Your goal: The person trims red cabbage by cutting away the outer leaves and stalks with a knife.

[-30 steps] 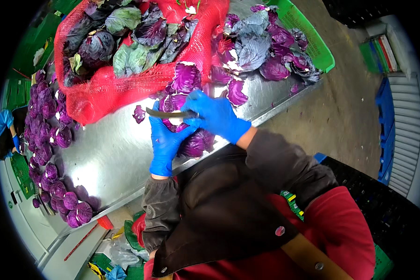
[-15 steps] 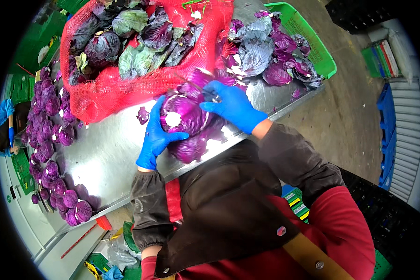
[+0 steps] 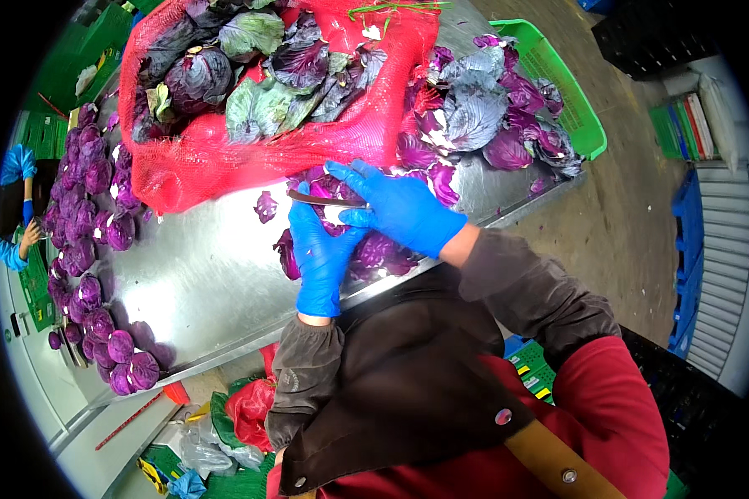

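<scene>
Prob. trimming, nr edge of table point(image 3: 212, 266): L hand point(image 3: 323, 256) gripping cabbage point(image 3: 333, 223), R hand point(image 3: 409, 212) gripping knife point(image 3: 324, 200); next cut needs steadiness.

Room over tabletop point(image 3: 200, 258) left of hands point(image 3: 320, 259), sack point(image 3: 225, 160) ahead

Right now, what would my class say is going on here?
A person's gloved left hand holds a cabbage over the table, and the right hand holds a knife with its blade over the cabbage. Beyond is a red sack with leaves in it; more leaves are piled to the right, and other cabbages crowd the table's left side.
</scene>
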Demonstrator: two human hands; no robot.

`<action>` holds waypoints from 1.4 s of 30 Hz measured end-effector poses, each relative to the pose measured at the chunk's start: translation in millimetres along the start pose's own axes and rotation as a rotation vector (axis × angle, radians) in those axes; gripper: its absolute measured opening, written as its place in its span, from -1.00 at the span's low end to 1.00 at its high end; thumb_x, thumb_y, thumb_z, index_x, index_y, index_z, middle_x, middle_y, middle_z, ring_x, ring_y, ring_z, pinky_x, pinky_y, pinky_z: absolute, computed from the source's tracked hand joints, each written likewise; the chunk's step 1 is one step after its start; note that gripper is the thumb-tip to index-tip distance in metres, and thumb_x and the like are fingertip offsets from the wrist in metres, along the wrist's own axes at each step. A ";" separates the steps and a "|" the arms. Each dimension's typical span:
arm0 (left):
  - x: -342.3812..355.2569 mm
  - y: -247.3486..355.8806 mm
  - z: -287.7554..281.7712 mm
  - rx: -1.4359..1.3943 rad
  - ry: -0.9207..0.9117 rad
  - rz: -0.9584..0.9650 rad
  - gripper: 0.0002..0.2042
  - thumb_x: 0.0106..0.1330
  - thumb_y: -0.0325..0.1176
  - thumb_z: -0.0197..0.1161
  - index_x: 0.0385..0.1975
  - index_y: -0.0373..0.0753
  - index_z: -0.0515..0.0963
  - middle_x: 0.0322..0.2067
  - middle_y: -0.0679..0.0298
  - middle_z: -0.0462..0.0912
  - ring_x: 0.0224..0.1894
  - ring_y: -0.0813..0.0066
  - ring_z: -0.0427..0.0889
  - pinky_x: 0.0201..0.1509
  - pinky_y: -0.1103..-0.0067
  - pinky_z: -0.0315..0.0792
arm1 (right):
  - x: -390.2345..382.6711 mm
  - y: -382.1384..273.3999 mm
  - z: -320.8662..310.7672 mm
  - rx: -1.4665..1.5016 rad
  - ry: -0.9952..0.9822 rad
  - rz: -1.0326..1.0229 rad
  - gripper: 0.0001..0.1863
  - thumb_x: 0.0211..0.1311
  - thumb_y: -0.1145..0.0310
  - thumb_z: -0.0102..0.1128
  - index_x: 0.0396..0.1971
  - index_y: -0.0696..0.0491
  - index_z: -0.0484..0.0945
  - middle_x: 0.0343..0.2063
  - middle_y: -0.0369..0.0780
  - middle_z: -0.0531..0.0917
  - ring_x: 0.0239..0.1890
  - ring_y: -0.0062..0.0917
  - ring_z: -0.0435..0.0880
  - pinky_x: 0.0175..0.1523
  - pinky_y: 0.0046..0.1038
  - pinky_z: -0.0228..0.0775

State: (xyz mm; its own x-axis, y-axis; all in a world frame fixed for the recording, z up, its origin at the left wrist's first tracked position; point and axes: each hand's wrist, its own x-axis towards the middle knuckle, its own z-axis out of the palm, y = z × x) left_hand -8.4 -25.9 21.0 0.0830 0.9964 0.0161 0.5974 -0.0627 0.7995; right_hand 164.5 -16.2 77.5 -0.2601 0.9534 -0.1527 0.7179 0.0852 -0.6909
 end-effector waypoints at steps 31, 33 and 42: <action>-3.5 -11.7 -15.1 0.080 -0.155 0.241 0.09 -0.23 -0.15 0.66 0.35 -0.31 0.12 0.25 0.02 0.28 0.30 0.12 0.31 0.38 0.34 0.24 | 67.0 11.1 -28.3 -0.243 -0.300 -0.236 -0.38 -0.08 0.03 0.32 0.03 0.01 0.58 -0.29 -0.02 0.68 -0.20 -0.11 0.67 -0.10 -0.17 0.51; -1.0 -11.2 -15.8 0.090 -0.169 0.232 0.10 -0.23 -0.08 0.65 0.35 -0.33 0.12 0.28 -0.06 0.25 0.32 0.02 0.27 0.37 0.27 0.23 | 72.8 6.8 -22.6 -0.337 -0.281 -0.261 -0.45 -0.07 0.07 0.31 -0.03 0.00 0.59 -0.33 -0.04 0.68 -0.22 -0.11 0.67 -0.15 -0.15 0.51; -23.6 -15.4 -17.5 -0.031 -0.135 0.317 0.13 -0.31 -0.26 0.68 0.39 -0.22 0.15 0.36 0.03 0.17 0.38 0.05 0.19 0.43 0.26 0.14 | 72.3 73.9 7.8 -0.237 -0.069 0.002 -0.58 0.12 0.18 0.21 0.03 -0.14 0.61 -0.20 -0.05 0.68 -0.17 -0.12 0.67 -0.06 -0.15 0.50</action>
State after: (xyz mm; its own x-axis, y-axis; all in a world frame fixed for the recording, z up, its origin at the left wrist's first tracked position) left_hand -33.6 -47.5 18.8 0.3663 0.9111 0.1891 0.5003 -0.3642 0.7855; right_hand 193.7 56.8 10.0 -0.2959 0.9324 -0.2077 0.8477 0.1561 -0.5070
